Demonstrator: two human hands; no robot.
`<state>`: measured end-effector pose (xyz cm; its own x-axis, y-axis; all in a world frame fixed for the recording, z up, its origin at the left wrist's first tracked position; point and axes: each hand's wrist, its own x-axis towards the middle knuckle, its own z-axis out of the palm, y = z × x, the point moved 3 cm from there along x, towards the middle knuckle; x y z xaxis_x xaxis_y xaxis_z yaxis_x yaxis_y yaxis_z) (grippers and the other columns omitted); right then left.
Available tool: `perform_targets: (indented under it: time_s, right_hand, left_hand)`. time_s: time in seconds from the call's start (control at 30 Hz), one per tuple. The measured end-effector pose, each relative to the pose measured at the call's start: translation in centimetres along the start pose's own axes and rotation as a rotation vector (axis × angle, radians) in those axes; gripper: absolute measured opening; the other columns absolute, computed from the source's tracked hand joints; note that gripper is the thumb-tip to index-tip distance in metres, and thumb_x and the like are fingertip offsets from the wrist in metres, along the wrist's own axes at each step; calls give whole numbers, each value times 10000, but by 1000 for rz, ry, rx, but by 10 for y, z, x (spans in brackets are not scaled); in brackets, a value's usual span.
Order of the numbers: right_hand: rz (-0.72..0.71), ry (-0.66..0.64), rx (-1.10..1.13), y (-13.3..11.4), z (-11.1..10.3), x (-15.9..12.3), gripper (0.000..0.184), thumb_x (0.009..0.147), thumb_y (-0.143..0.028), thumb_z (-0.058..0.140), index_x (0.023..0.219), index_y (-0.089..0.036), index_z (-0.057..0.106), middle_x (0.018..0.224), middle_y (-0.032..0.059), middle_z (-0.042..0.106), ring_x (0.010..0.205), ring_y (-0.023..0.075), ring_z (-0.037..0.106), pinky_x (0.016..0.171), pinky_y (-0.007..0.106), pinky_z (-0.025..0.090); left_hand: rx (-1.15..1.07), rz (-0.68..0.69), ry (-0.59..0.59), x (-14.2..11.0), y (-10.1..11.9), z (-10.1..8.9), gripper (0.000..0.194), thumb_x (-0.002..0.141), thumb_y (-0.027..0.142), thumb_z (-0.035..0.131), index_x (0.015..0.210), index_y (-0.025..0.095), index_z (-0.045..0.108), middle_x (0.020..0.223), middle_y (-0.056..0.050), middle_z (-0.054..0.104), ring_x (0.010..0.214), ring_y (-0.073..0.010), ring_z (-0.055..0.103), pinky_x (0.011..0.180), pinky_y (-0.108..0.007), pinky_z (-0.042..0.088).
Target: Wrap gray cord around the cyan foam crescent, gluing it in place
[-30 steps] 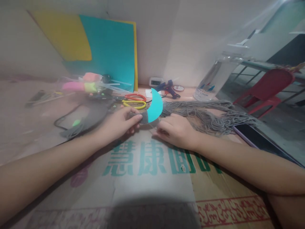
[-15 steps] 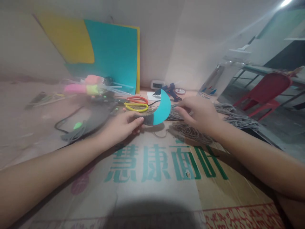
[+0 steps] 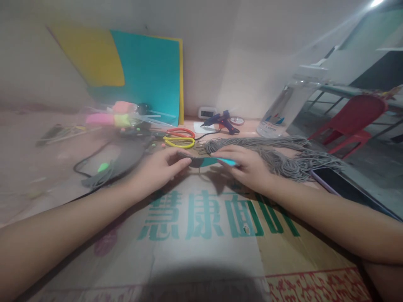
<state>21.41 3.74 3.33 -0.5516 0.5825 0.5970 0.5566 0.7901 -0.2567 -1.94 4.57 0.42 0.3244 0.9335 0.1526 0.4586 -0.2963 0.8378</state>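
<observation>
The left hand [image 3: 157, 167] pinches the dark grey end of the blue piece [image 3: 208, 161] between thumb and fingers; the right hand [image 3: 252, 167] grips the blue end at 3 o'clock. Held from both sides above the cardboard [image 3: 201, 256], it is probably steadier and easier to turn. A thin strand hangs below it. From the piece, grey yarn [image 3: 283, 155] spreads towards 2 and 3 o'clock, within the right hand's reach. At 1 o'clock the glue gun [image 3: 224, 121] points its nozzle over a white card [image 3: 201, 128], likely to catch drips. Scissors [image 3: 180, 142] lie at 10 o'clock.
</observation>
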Motion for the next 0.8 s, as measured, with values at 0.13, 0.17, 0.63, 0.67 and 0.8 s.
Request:
perform_targets:
  time_s: [0.13,0.17,0.63,0.67,0.8]
  right_hand:
    - [-504,-97,-275,-9,-3,-9,283,952,-172,440,1161,-163,630,1130,110,678,968,181,642,808,301,535]
    - [-575,-82,-311,-12,-3,-10,261,951,-165,439,1124,-148,633,1088,112,688,937,186,637,800,312,534]
    - [-220,-184,-140,-8,6,-8,245,935,-251,376,816,-195,583,755,30,638,672,145,548,630,261,433]
    - [-222,-185,-111,-9,7,-8,221,922,-238,387,816,-196,575,776,36,644,685,143,555,634,254,436]
    - [-224,-120,-50,-16,6,-8,131,878,-269,488,810,-188,565,769,43,648,659,133,547,603,236,415]
  left_hand:
    - [21,26,45,-1,4,-1,344,860,439,580,1131,230,622,928,-30,690,744,-170,627,635,-280,489]
    - [39,49,64,-2,6,-1,324,857,408,588,1129,236,626,988,-33,691,813,-182,640,693,-295,501]
    - [136,151,127,-6,14,-3,220,847,348,605,1022,216,621,1049,-32,669,995,-204,615,855,-318,488]
    - [143,163,127,-6,16,-3,225,855,358,594,1025,214,624,1053,-35,671,1001,-206,614,863,-319,483]
    - [192,180,99,-7,19,-5,294,892,442,528,1034,211,642,1042,-46,684,983,-219,616,856,-328,471]
